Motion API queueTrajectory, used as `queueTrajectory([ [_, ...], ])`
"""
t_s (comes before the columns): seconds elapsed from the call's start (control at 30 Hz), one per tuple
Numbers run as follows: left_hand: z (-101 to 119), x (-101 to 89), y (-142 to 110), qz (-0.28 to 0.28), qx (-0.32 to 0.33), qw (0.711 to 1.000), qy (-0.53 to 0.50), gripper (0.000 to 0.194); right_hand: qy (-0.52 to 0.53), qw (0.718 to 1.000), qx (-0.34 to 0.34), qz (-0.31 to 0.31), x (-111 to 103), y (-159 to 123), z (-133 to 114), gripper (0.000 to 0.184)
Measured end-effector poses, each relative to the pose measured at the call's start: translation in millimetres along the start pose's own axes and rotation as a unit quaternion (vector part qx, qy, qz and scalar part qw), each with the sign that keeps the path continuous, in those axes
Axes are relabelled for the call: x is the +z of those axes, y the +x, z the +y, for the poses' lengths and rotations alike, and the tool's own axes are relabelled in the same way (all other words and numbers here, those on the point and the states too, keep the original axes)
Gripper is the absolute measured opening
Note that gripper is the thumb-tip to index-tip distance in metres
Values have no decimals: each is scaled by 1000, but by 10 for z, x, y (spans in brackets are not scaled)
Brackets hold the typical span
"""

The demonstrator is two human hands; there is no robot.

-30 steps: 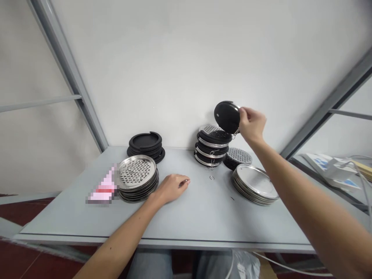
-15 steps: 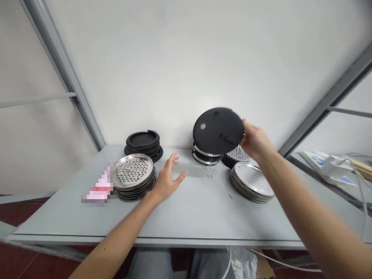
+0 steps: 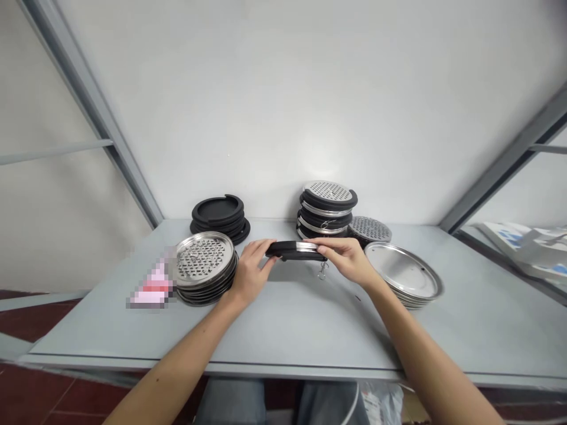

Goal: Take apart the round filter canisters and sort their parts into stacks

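Between both hands, above the table, I hold a round black grater holder (image 3: pixel 290 255) almost edge-on, with a silvery metal rim (image 3: pixel 306 247) showing in a gap on its front. My left hand (image 3: pixel 248 273) is closed on its left edge, thumb underneath. The right hand (image 3: pixel 349 261) grips its right edge, fingers along the top. Below the right side, small wire rings (image 3: pixel 322 271) show; whether they hang from it or lie on the table I cannot tell. Behind stands a stack of similar black holders with metal plates (image 3: pixel 330 203), a perforated plate on top.
Left of my left hand is a pile of metal grater plates (image 3: pixel 204 262), with black round frames (image 3: pixel 218 213) behind it. On the right are smooth metal discs (image 3: pixel 402 270) and more perforated plates (image 3: pixel 371 229). The grey table (image 3: pixel 283 330) meets a white wall.
My right hand has brought the black holder down and toward me, tipping it from face-on to edge-on. The left hand has closed on its other side. The rear stack is now uncovered.
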State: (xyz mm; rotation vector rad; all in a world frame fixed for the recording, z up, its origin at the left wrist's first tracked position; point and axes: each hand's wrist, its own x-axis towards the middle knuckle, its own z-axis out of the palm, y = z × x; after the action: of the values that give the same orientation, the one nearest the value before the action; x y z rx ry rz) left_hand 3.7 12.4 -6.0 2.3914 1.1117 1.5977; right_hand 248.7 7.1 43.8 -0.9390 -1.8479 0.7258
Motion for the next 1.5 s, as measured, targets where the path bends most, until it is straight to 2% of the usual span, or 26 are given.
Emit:
queueTrajectory([
  [0.13, 37, 20, 2, -8, 17, 1000, -17, 31, 39, 999, 22, 27, -13, -54, 169, 25],
  [0.27, 99, 17, 28, -13, 23, 998, -55, 29, 65, 997, 43, 26, -83, -50, 196, 25],
  [0.43, 168, -40, 61, -7, -1, 995, -101, 24, 66, 996, 44, 28, -120, -75, 141, 25],
  [0.57, 223, -51, 58, -6, -28, 985, -172, 25, 93, 993, 35, 56, -161, -108, 211, 24],
  [0.67, 225, -49, 64, 11, -73, 971, -226, 26, 117, 987, 32, 109, -216, -109, 299, 29],
  [0.8, 201, -84, 124, 82, -125, 955, -256, 31, 151, 961, 23, 229, -310, -61, 347, 31],
  [0.87, 212, -121, 146, 114, -125, 954, -249, 32, 168, 944, 16, 284, -364, -32, 359, 31],
  [0.97, 280, -188, 121, 104, -60, 970, -211, 25, 180, 924, 15, 338, -438, -4, 413, 32],
  [1.07, 387, -264, 58, 52, 85, 982, -158, 30, 182, 916, 20, 357, -441, 8, 490, 33],
  [1.13, 466, -337, 52, 41, 153, 978, -133, 36, 186, 919, 29, 347, -377, 14, 520, 33],
  [1.2, 542, -459, 107, 29, 187, 976, -106, 39, 180, 927, 40, 325, -273, 16, 520, 32],
  [1.3, 627, -751, 299, -12, 254, 966, -43, 42, 115, 945, 43, 304, -111, 3, 480, 36],
  [1.4, 594, -1106, 556, -19, 269, 961, 65, 40, 43, 954, 34, 295, 17, -27, 410, 33],
  [1.5, 343, -1415, 815, -52, 249, 959, 121, 31, 21, 955, 20, 297, 157, -52, 334, 27],
])
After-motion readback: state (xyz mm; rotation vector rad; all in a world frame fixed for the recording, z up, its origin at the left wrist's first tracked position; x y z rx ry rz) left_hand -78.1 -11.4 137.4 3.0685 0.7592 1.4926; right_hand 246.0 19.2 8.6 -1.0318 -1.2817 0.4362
